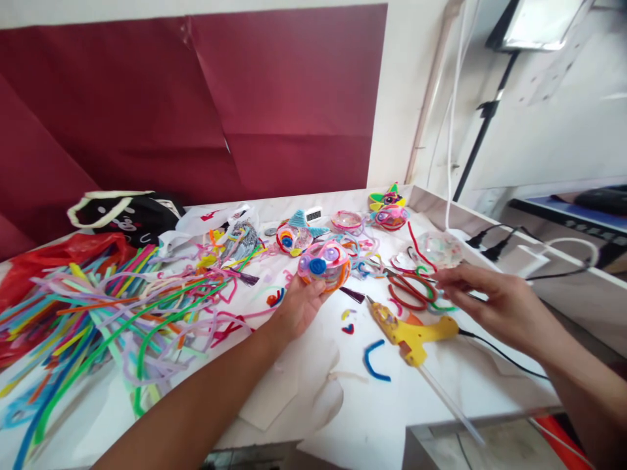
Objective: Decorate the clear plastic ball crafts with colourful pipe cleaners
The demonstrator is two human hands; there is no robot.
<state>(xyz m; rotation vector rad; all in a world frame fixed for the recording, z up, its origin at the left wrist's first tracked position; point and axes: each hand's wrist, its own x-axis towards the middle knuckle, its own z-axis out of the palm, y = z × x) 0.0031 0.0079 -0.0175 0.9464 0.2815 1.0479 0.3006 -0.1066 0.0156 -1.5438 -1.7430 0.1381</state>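
My left hand (301,305) is closed around a clear round ornament (324,266) trimmed with pink and orange pipe cleaner, with a blue coil and a purple coil on its front. At the right, my right hand (473,294) pinches the lower end of a red pipe cleaner (420,248), which slants up to the left from the fingertips. Beside that hand lie red-handled scissors (407,292) and a clear plastic ball (438,249). Below them, a yellow hot glue gun (411,331) rests on its side, a glue stick poking out of its back.
A big heap of coloured pipe cleaners (98,320) covers the table's left side. Decorated ornaments (390,212) stand along the back. A blue pipe cleaner piece (373,362) lies in front. The glue gun's black cord (504,359) runs right, near a power strip (524,261).
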